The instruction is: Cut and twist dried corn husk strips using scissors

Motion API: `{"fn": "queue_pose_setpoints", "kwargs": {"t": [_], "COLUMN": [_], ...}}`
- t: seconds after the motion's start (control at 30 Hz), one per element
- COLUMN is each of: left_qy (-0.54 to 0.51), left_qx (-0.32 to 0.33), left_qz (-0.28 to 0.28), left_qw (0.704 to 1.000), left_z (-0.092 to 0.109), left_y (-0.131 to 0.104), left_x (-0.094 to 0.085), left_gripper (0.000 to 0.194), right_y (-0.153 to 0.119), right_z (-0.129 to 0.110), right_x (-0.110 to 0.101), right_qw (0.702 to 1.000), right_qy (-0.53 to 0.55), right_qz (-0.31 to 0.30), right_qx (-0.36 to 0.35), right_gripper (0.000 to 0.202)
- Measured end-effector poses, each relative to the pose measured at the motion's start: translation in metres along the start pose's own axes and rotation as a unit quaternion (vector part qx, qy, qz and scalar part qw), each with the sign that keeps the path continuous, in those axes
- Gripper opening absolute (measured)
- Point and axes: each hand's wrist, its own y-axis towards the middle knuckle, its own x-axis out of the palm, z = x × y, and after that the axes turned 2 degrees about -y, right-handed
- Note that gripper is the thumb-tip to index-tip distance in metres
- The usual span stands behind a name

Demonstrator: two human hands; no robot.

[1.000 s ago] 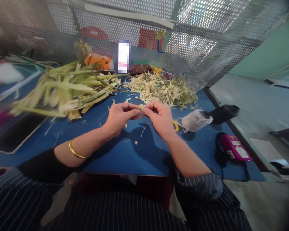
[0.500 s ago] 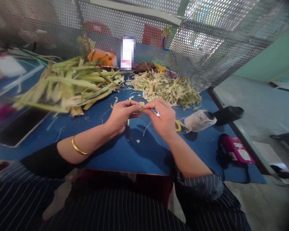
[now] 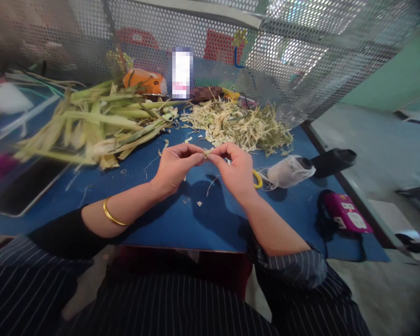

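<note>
1. Left hand (image 3: 177, 165): raised above the table (image 3: 168, 224), thumb and forefinger closed in a narrow grip on one end of a small pale leaf strip (image 3: 206, 152). A gold bangle (image 3: 111, 217) sits on the wrist.

2. Right hand (image 3: 235, 170): directly opposite the left, fingertips meeting it, the grip pinched narrow on the other end of the same strip.

3. Leaf strip: held between the two grips, clear of the table surface. Its exact form is too small to tell.

4. Long green and yellow leaves (image 3: 98, 123): a loose heap beyond and to the left of the left grip, resting on the table. Judged to be stock not yet worked.

5. Shredded pale trimmings (image 3: 241, 126): a spread pile just beyond the right grip. Judged to be material already stripped, so a fair share of the work appears done while the leaf heap remains sizeable.

6. Small scraps (image 3: 199, 203): scattered on the table under and near both grips.

7. Spool of white thread (image 3: 289, 171): lying on its side to the right of the right grip, near but apart. A yellow ring-shaped object (image 3: 257, 179) shows partly behind the right hand.

8. Pink device (image 3: 346, 213): further right, near the table edge, with a dark cord.

9. Perforated metal screen (image 3: 301, 51): stands behind the table, beyond both piles.
</note>
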Motion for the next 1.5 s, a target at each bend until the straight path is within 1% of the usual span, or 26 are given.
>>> {"fn": "queue_pose_setpoints", "kwargs": {"t": [0.13,0.23,0.3,0.37,0.47,0.53,0.63,0.73,0.83,0.9,1.0,1.1,1.2,1.27,1.37,1.5], "left_qy": [0.059,0.087,0.074,0.035,-0.015,-0.027,-0.029,-0.018,0.023,0.068,0.147,0.203,0.197,0.166,0.121,0.086], "left_qx": [0.019,0.02,-0.007,-0.048,-0.099,-0.115,-0.128,-0.11,-0.05,-0.001,0.074,0.116,0.105,0.08,0.045,0.017], "left_qz": [-0.03,-0.028,-0.025,-0.024,-0.03,-0.032,-0.032,-0.035,-0.031,-0.027,-0.033,-0.04,-0.038,-0.032,-0.025,-0.027], "left_qw": [0.998,0.996,0.997,0.998,0.995,0.993,0.991,0.993,0.998,0.997,0.986,0.971,0.974,0.982,0.991,0.996], "left_z": [0.002,0.004,0.006,0.009,0.011,0.013,0.013,0.013,0.013,0.013,0.014,0.015,0.016,0.017,0.018,0.017], "left_y": [0.0,-0.001,0.0,0.001,0.003,0.004,0.003,0.002,0.0,-0.001,-0.002,-0.003,-0.002,0.0,0.003,0.004], "left_x": [-0.001,0.0,0.0,-0.001,-0.003,-0.005,-0.006,-0.005,-0.002,-0.001,0.0,-0.001,-0.002,-0.003,-0.004,-0.005], "left_gripper": [0.017,0.016,0.017,0.018,0.021,0.021,0.019,0.016,0.015,0.014,0.012,0.011,0.011,0.013,0.017,0.019], "right_y": [0.002,0.002,0.001,0.002,0.004,0.006,0.006,0.004,0.002,0.002,0.001,0.001,0.003,0.005,0.007,0.006], "right_z": [0.0,0.001,0.002,0.003,0.003,0.002,0.002,0.001,0.003,0.005,0.007,0.008,0.006,0.004,0.001,-0.001], "right_x": [-0.001,0.0,0.001,0.0,-0.003,-0.005,-0.005,-0.004,-0.003,-0.002,0.001,0.003,0.002,-0.002,-0.008,-0.01], "right_qw": [0.999,0.997,0.997,0.995,0.99,0.988,0.992,0.996,0.997,0.994,0.982,0.97,0.969,0.971,0.98,0.991], "right_qy": [0.045,0.067,0.071,0.09,0.123,0.129,0.106,0.073,0.066,0.088,0.162,0.209,0.208,0.201,0.16,0.109], "right_qz": [-0.02,-0.023,-0.01,-0.012,-0.056,-0.078,-0.068,-0.053,-0.045,-0.045,-0.058,-0.058,-0.064,-0.08,-0.097,-0.078], "right_qx": [0.01,0.015,0.028,0.039,0.039,0.035,0.026,0.007,0.015,0.041,0.082,0.111,0.12,0.1,0.062,0.03], "right_gripper": [0.004,0.003,0.003,0.005,0.007,0.008,0.006,0.002,0.001,0.002,0.003,0.004,0.004,0.005,0.012,0.012]}}
